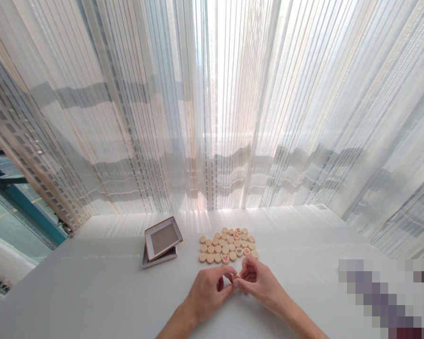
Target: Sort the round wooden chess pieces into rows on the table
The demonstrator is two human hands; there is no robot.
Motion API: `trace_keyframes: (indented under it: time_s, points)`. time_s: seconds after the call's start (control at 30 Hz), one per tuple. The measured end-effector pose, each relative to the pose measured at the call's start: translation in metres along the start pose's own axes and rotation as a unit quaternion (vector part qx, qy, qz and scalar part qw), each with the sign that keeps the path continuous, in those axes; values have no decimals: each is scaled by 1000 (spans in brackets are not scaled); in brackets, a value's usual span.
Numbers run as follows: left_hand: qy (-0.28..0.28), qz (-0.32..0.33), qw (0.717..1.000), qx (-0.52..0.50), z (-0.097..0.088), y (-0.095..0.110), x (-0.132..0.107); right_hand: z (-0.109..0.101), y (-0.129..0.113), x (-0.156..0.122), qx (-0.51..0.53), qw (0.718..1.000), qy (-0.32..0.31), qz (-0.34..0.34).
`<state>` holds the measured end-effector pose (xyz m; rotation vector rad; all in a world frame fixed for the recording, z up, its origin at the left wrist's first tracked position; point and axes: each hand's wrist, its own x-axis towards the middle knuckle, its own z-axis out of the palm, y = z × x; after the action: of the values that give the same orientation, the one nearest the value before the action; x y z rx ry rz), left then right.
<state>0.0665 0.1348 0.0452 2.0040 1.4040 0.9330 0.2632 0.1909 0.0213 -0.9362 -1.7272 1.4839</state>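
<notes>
Just in front of the group of discs, my left hand (pixel 211 288) and my right hand (pixel 260 278) meet over the table. Between their fingertips is a round wooden Chinese chess piece (pixel 237 277), with a bit of red marking showing. Thumb and forefinger of the left hand pinch its left side, while the right thumb and curled fingers hold its right side. Beyond the hands, several more Chinese chess pieces (pixel 217 249) lie flat in close rows. Most show plain tops; a few bear red characters, and one a dark character (pixel 239 251).
Left of the pieces, a box lid (pixel 178 230) with a brown-grey inside rests tilted on a shallow box (pixel 144 264). The white table (pixel 102 282) ends at a sheer striped curtain (pixel 212 179). A blurred-out patch covers the lower right corner.
</notes>
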Motion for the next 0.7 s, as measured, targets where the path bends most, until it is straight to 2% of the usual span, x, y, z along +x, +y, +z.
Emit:
trace_keyframes:
  time_s: [0.23,0.7]
  points:
    - [-17,-10,1000,-22,-1,2,0,3,-9,-1,9,1000,13,17]
    - [-19,-43,998,-41,-2,0,1,-3,-14,-4,25,999,-41,3]
